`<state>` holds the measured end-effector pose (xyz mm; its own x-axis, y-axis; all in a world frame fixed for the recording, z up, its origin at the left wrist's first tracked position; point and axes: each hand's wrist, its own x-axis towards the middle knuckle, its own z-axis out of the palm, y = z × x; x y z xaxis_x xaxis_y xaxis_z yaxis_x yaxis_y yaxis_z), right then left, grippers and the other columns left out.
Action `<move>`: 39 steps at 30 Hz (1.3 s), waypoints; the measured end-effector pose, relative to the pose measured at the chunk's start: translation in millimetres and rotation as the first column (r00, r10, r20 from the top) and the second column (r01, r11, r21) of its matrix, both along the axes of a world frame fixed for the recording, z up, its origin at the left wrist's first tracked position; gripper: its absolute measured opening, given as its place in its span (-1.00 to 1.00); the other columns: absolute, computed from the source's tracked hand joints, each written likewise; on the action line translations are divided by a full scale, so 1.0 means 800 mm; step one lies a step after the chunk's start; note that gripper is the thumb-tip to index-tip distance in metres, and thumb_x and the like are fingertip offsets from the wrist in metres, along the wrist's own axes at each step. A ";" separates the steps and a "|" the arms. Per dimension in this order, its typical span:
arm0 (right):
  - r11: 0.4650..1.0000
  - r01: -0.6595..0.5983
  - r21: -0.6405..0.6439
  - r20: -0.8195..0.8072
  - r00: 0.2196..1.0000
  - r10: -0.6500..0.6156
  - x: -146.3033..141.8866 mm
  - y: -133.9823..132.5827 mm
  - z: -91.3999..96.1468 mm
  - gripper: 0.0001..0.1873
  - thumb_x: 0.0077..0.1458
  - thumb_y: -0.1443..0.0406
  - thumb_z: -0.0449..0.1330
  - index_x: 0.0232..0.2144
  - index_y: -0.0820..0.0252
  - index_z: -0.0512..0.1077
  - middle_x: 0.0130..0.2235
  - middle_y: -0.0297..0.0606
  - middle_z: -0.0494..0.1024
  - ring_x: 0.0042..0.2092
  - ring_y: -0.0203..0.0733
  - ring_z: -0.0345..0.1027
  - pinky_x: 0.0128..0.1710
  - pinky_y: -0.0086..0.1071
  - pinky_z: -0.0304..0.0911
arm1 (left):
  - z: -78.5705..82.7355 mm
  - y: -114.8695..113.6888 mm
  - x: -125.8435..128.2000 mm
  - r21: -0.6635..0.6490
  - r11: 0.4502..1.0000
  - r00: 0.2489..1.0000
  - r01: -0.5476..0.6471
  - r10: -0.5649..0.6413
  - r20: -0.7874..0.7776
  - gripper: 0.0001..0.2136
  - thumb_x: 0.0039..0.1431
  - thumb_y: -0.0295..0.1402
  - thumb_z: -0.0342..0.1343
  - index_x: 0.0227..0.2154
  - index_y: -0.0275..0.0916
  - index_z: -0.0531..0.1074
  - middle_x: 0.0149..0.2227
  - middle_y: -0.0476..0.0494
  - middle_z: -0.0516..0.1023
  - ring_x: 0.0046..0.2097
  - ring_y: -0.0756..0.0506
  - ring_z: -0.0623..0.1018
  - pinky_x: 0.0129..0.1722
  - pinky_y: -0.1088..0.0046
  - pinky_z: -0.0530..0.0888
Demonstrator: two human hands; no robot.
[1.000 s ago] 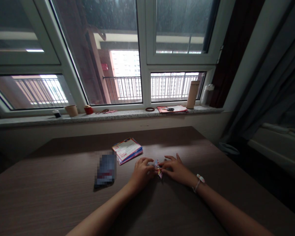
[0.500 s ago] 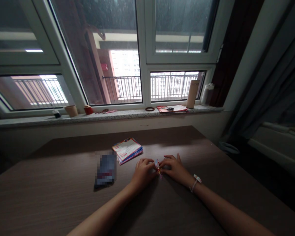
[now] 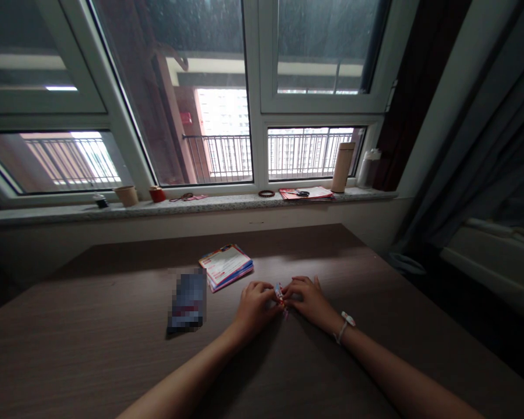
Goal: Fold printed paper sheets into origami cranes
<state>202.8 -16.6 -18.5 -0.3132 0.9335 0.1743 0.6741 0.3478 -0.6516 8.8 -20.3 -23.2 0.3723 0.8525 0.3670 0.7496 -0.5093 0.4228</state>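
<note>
Over the brown table (image 3: 113, 361), my left hand (image 3: 255, 302) is closed, its thumb and fingers pinching the left side of a small colourful piece (image 3: 280, 294). From the other side my right hand (image 3: 308, 299) pinches the same piece with thumb and forefinger. The piece shows red, white, yellow and light blue; it looks like folded paper or a wrapper, too small to tell which. Its pinkish lower end sticks out below the fingertips. A bracelet with a white piece (image 3: 344, 326) circles my right wrist.
A stack of printed cards (image 3: 227, 266) lies beyond my left hand, with a blurred dark packet (image 3: 187, 301) left of it. On the windowsill (image 3: 231, 202) stand a paper cup (image 3: 126, 196), a red spool-like item (image 3: 157, 194), scissors (image 3: 303, 193) on papers and a tan bottle (image 3: 344, 167).
Both hands keep their pinch on the small piece. It has tilted very slightly between the fingertips, and my right wrist has shifted a little left.
</note>
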 end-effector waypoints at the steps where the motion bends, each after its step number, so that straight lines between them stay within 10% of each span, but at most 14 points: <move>1: 1.000 0.007 -0.009 -0.012 1.000 -0.007 0.000 0.000 0.000 -0.89 0.05 0.23 0.24 -0.32 -0.04 0.56 -0.07 -0.31 0.56 0.20 0.03 0.12 0.22 0.23 -0.52 | 0.000 0.000 0.000 -0.001 1.000 1.000 0.001 -0.001 -0.005 -0.85 0.02 -0.26 0.29 -0.30 -0.07 0.58 -0.10 -0.10 0.54 -0.02 -0.19 0.43 0.00 0.23 0.34; 28: 1.000 0.026 -0.017 -0.043 0.999 -0.026 -0.001 0.001 0.000 -0.90 0.04 0.22 0.24 -0.34 -0.03 0.55 -0.10 -0.32 0.58 0.22 0.05 0.08 0.22 0.20 -0.52 | -0.002 0.004 -0.003 -0.040 0.999 1.000 0.013 -0.013 0.010 -0.81 0.05 -0.20 0.24 -0.25 -0.05 0.56 -0.09 -0.09 0.52 -0.01 -0.18 0.40 0.03 0.23 0.30; 39: 0.984 -0.049 0.171 0.070 0.997 0.038 0.003 -0.001 -0.004 -0.93 0.08 0.22 0.24 -0.40 -0.01 0.54 -0.13 -0.40 0.60 0.24 0.03 0.06 0.23 0.21 -0.62 | 0.001 -0.001 -0.002 0.045 0.999 0.997 -0.002 0.006 -0.073 -0.87 0.06 -0.24 0.25 -0.29 -0.02 0.59 -0.06 -0.10 0.52 0.01 -0.21 0.39 0.03 0.17 0.31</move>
<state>205.4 -17.3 -21.4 -0.3689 0.8766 0.3089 0.6954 0.4808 -0.5341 7.3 -21.4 -22.6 0.3961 0.8374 0.3767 0.7797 -0.5234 0.3436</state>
